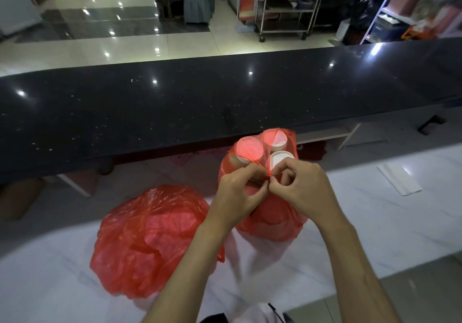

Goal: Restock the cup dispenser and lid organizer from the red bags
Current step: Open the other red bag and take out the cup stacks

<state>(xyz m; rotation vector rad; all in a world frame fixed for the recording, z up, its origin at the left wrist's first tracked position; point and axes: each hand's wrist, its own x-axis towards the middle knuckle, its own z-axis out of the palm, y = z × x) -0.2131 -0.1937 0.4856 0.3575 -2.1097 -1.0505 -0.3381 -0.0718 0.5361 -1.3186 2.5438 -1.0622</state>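
Note:
Two red plastic bags stand on a white marble-look counter (375, 222). The taller bag (272, 220), in the middle, is stretched over stacks of white paper cups (280, 159) whose round ends press against the plastic at the top. My left hand (237, 192) and my right hand (300, 185) meet at this bag's knot, both pinching the gathered red plastic between fingertips. The second red bag (150, 240) sits lower and rounder to the left, tied shut; its contents are hidden. No cup dispenser or lid organizer is in view.
A long raised black stone countertop (175, 102) runs across behind the bags. A folded white paper (400, 180) lies on the white counter to the right. Beyond are a shiny tiled floor, a steel trolley (287, 10) and shelves at the far right.

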